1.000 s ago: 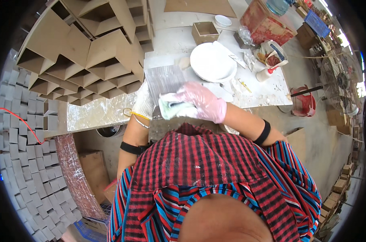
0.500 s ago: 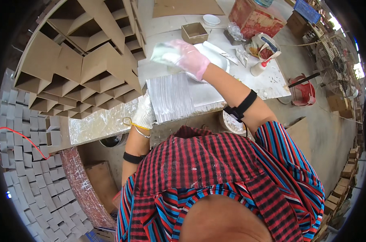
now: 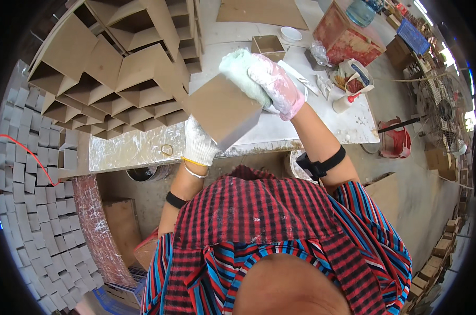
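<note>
My left hand (image 3: 200, 143), in a white knit glove, grips a square brown board box (image 3: 217, 107) at its near left edge. Part of that hand's fingers is hidden by the box. A plain brown face of the box is turned up, and its side toward the right looks greyish. My right hand (image 3: 278, 86), in a pink glove smeared with white, is closed on a pale green cloth (image 3: 242, 71). The cloth lies against the box's far right edge. Behind my right hand a white basin is mostly hidden.
A stack of brown open boxes (image 3: 99, 65) rises at the left. On the table (image 3: 348, 123) are a small open box (image 3: 269, 46), a white bowl (image 3: 291, 34), a red-capped white bottle (image 3: 344, 103) and a yellow rubber band (image 3: 166, 149). A fan (image 3: 440, 102) stands at the right.
The box has been turned: its grey-streaked face was up, now a brown one is. My right hand has come rightward with the cloth, which now meets the box.
</note>
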`<state>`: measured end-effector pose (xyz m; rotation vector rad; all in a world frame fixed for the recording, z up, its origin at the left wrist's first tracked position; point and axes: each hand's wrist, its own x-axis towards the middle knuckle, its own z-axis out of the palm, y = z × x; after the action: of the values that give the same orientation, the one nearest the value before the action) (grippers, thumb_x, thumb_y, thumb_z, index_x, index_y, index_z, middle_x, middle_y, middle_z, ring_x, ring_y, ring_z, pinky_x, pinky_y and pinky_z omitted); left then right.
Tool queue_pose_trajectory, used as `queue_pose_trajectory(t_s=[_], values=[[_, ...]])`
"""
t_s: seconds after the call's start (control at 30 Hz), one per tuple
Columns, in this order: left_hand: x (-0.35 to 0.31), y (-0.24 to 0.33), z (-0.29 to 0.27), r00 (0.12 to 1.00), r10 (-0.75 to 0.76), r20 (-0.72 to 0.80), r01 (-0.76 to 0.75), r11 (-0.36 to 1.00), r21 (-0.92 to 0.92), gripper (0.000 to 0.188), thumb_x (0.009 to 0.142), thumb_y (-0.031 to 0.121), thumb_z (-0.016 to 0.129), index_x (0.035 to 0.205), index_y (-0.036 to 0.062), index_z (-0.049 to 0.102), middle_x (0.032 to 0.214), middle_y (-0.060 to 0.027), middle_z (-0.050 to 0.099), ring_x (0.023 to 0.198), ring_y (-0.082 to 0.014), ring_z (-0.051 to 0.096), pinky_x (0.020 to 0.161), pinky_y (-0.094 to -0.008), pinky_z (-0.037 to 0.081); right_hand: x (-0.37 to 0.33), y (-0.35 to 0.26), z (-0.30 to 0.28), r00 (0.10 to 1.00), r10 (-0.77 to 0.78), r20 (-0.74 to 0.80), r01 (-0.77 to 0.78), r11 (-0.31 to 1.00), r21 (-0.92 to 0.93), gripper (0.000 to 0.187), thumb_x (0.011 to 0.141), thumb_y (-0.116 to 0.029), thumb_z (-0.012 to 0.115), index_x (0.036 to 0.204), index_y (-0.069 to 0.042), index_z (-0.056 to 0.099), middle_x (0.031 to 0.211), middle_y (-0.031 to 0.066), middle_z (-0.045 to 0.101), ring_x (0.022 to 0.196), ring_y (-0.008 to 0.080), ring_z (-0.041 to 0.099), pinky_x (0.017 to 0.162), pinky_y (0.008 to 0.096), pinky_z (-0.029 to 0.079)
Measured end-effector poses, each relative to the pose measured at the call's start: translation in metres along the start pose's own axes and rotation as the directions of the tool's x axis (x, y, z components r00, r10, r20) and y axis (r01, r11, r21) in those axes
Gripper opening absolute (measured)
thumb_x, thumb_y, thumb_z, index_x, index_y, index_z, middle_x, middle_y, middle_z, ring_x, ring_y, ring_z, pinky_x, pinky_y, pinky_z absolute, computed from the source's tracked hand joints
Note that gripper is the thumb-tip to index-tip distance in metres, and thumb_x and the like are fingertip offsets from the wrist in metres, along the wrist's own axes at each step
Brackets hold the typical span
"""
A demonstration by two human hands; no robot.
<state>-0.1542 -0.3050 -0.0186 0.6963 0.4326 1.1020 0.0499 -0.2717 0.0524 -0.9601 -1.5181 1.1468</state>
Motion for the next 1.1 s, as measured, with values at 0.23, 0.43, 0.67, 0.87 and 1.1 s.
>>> queue_pose_trajectory(t_s=[0.23, 0.43, 0.67, 0.87, 1.1], values=[[0.021, -0.015, -0.023, 0.991, 0.003, -0.132, -0.046, 0.945, -0.324, 0.033, 0.095, 0.025, 0.037, 0.114, 0.002, 0.051, 0.109, -0.0124, 0.057, 0.099, -0.025, 0.056, 0.086, -0.0369, 0.047, -0.017, -0.019, 0.003, 0.959, -0.262, 0.104, 0.267, 0.724, -0.636, 0.037, 0.08, -0.027, 0.064, 0.111, -0.009, 0.059, 0.101, 0.0128, 0.06, 0.095, 0.0288, 0.057, 0.084, 0.0353, 0.045], [0.039, -0.019, -0.052, 0.956, 0.292, 0.033, -0.294, 0.949, 0.114, 0.033, 0.094, 0.026, 0.038, 0.112, 0.0018, 0.052, 0.105, -0.0124, 0.058, 0.094, -0.0264, 0.058, 0.079, -0.0365, 0.051, -0.053, -0.01, 0.047, 0.913, -0.296, 0.281, 0.388, 0.412, -0.825, 0.048, 0.077, -0.024, 0.067, 0.122, -0.019, 0.053, 0.097, 0.009, 0.057, 0.084, 0.0269, 0.055, 0.075, 0.0381, 0.046], [0.022, 0.01, 0.021, 0.983, 0.079, -0.168, -0.126, 0.948, -0.292, 0.036, 0.094, 0.029, 0.041, 0.117, 0.0032, 0.049, 0.113, -0.0131, 0.055, 0.101, -0.0273, 0.056, 0.085, -0.0386, 0.048, -0.034, 0.013, 0.007, 0.961, -0.275, -0.022, 0.122, 0.496, -0.86, 0.045, 0.078, -0.019, 0.064, 0.121, -0.021, 0.052, 0.087, 0.0104, 0.055, 0.078, 0.0288, 0.055, 0.071, 0.04, 0.045], [0.039, -0.005, -0.004, 0.955, 0.15, -0.256, -0.176, 0.981, -0.083, 0.04, 0.095, 0.035, 0.037, 0.122, 0.007, 0.047, 0.121, -0.0104, 0.052, 0.109, -0.027, 0.052, 0.092, -0.0414, 0.045, -0.056, -0.004, 0.051, 0.94, -0.302, 0.159, 0.302, 0.522, -0.798, 0.037, 0.077, -0.028, 0.067, 0.111, -0.016, 0.059, 0.085, 0.0122, 0.058, 0.078, 0.0291, 0.057, 0.068, 0.0388, 0.046], [0.026, 0.007, 0.017, 0.966, 0.053, -0.251, -0.134, 0.939, -0.317, 0.041, 0.094, 0.036, 0.037, 0.118, 0.0047, 0.049, 0.114, -0.0123, 0.054, 0.103, -0.0289, 0.054, 0.088, -0.0412, 0.047, -0.051, -0.002, 0.028, 0.96, -0.274, 0.052, 0.234, 0.691, -0.684, 0.041, 0.076, -0.017, 0.069, 0.115, -0.013, 0.059, 0.095, 0.012, 0.057, 0.087, 0.0264, 0.056, 0.079, 0.0369, 0.045]])
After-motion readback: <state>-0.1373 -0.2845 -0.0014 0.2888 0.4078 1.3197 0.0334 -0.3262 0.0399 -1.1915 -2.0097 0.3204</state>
